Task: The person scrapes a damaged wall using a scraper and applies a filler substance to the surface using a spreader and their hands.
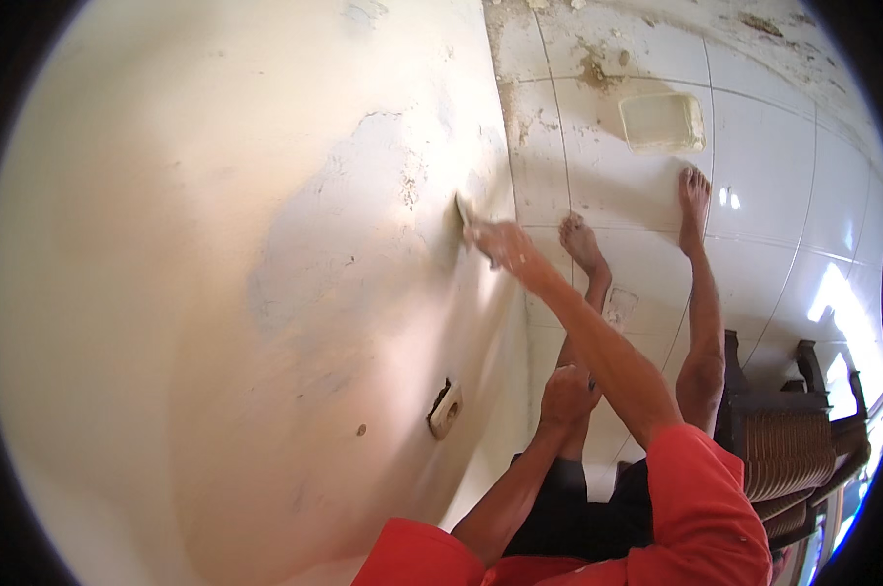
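Glare blazing off the floor [763, 186], right side!
Soft shadows streak the wall [217, 195]; edges bow into black.

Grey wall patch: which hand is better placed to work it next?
Right hand, probably: it holds a flat tool near the patch; the left hand is farther off, by the left leg.

I'm in a room, looks like a home | beside me: a patchy wall [334, 225] with a socket [448, 410] | under my bare feet [694, 195]: shiny white floor tiles [768, 176] | to my right: dark wooden furniture [785, 447]
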### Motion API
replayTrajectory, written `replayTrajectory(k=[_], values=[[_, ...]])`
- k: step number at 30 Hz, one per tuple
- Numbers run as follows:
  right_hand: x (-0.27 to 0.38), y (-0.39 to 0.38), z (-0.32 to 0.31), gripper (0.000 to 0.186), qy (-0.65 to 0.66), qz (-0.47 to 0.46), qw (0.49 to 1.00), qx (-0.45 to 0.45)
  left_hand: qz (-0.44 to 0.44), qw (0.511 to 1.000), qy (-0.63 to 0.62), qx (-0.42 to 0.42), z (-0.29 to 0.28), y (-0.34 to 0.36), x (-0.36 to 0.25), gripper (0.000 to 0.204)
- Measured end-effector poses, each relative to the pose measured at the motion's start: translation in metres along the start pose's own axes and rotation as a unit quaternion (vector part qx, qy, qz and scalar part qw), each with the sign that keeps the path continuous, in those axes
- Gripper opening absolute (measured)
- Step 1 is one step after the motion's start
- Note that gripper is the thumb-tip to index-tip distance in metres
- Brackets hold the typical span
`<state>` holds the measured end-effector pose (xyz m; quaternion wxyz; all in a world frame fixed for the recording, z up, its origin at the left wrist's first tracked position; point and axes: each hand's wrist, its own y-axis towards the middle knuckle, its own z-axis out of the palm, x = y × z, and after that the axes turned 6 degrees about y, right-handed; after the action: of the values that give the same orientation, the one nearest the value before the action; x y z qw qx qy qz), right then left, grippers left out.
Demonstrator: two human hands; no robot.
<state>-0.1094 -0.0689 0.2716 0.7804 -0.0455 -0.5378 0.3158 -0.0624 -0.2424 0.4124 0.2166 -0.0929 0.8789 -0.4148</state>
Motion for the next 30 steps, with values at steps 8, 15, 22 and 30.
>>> replayTrajectory(k=[8, 15, 22, 30], values=[[0.096, 0.020, -0.014, 0.071, 0.219, -0.057, 0.973, -0.035, -0.030, 0.998, -0.036, -0.048, 0.005, -0.005, 0.001, 0.030], [0.147, 0.081, 0.028, 0.095, 0.150, 0.101, 0.983, -0.014, -0.006, 0.998, -0.052, -0.025, 0.026, -0.010, 0.014, 0.036], [0.209, 0.039, 0.083, 0.063, 0.044, 0.082, 0.995, -0.039, 0.064, 0.968, -0.159, -0.181, 0.051, -0.009, 0.019, 0.036], [0.254, -0.052, 0.116, 0.059, -0.057, -0.041, 0.997, -0.039, -0.043, 0.998, 0.000, -0.053, 0.010, -0.006, 0.000, 0.031]])
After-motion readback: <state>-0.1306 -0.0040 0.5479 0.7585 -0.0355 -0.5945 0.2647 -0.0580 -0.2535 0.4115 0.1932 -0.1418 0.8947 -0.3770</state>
